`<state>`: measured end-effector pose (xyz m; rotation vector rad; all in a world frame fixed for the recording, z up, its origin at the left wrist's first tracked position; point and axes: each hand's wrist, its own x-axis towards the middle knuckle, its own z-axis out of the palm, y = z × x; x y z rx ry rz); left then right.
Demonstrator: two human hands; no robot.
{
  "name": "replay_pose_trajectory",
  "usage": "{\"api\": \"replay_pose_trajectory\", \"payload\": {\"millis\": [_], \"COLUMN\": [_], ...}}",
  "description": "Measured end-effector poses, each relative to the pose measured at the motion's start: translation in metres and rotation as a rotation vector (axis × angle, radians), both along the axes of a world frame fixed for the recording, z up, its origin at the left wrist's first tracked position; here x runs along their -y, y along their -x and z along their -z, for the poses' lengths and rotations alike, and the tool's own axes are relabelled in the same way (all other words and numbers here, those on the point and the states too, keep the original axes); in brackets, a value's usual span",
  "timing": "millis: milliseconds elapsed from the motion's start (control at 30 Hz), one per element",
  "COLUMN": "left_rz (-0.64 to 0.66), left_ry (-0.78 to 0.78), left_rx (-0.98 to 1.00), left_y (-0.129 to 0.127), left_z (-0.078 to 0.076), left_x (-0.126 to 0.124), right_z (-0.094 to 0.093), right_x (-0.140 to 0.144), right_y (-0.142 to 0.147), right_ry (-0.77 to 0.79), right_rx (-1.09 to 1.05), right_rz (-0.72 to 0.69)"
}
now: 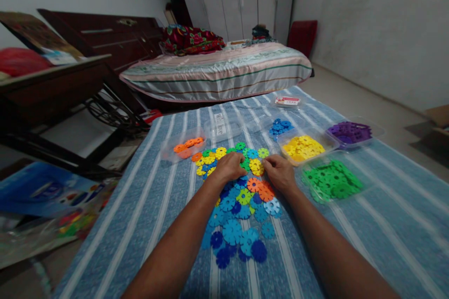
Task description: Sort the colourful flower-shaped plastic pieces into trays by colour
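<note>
A heap of flat plastic snowflake discs (238, 215) in blue, yellow, green and orange lies on the blue striped cloth (386, 224) in front of me. My left hand (229, 166) rests palm down on the heap's far part, its fingers curled on green and yellow discs. My right hand (279, 172) lies beside it, fingertips pinched at a yellow disc (255, 166) near the orange ones. Whether either hand has a disc lifted I cannot tell.
Clear trays stand around the heap: orange discs (185, 145) at left, blue (280, 127), yellow (303, 146), purple (349, 131) and green (329, 180) at right. An empty clear tub (223, 128) sits behind. A bed (217, 72) and a dark table (52, 88) stand beyond.
</note>
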<state>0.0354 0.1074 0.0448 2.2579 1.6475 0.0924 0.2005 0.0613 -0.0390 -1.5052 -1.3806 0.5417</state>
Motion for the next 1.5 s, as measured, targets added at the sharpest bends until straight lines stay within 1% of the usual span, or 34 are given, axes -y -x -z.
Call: {"api": "replay_pose_trajectory", "payload": {"millis": [100,167,233,333,500,600,767,900,933,1000,1100,1167,1233,1300,1367,1433,1500], "left_rz": [0.016,0.005,-0.009,-0.036,-0.078,-0.082,-0.118,-0.182,-0.175,-0.114,0.057,0.126,0.104,0.008,-0.113,-0.202,-0.216], "left_ry": [0.005,-0.013,-0.008,0.045,0.127,0.16,0.205,0.281,0.304,0.387,0.589,0.648,0.605,0.474,0.309,0.184,0.1], "left_rx": [-0.096,-0.074,-0.005,0.172,0.426,0.493,0.522,0.655,0.7,0.807,0.969,1.02,1.005,0.934,0.813,0.643,0.433], "left_y": [0.001,0.003,0.006,0.012,0.011,0.004,-0.006,-0.021,-0.028,-0.046,-0.075,-0.087,-0.086,-0.074,-0.054,-0.033,-0.017], "left_z": [0.002,0.004,0.006,0.007,0.003,-0.001,-0.008,-0.019,-0.023,-0.031,-0.043,-0.049,-0.051,-0.048,-0.039,-0.027,-0.013], "left_x": [-0.002,-0.005,-0.009,-0.013,-0.011,-0.008,-0.005,-0.001,0.001,0.008,0.021,0.026,0.024,0.015,0.002,-0.009,-0.014], "right_z": [0.0,-0.001,-0.001,-0.003,-0.003,-0.003,-0.004,-0.002,0.0,0.005,0.01,0.011,0.008,0.005,0.001,-0.002,-0.003], "right_x": [0.0,0.0,0.0,0.0,0.0,0.0,0.0,-0.001,-0.001,-0.002,-0.005,-0.005,-0.004,-0.003,-0.002,-0.001,-0.001], "right_y": [0.0,0.0,0.0,0.0,0.0,0.0,0.0,-0.001,-0.001,0.0,0.001,0.001,0.001,0.0,0.0,0.0,0.0], "right_ry": [0.003,0.0,-0.003,0.006,0.001,-0.012,0.001,0.002,0.009,0.021,0.012,-0.007,-0.01,-0.004,0.002,0.001,0.008], "right_rx": [-0.014,-0.016,-0.012,-0.004,-0.004,-0.004,-0.007,0.019,0.03,0.046,0.053,0.055,0.049,0.036,0.02,0.012,0.016], "right_rz": [-0.003,-0.003,-0.002,0.006,-0.004,0.001,-0.001,-0.007,-0.003,0.021,0.053,0.039,0.028,0.014,0.002,-0.007,-0.005]}}
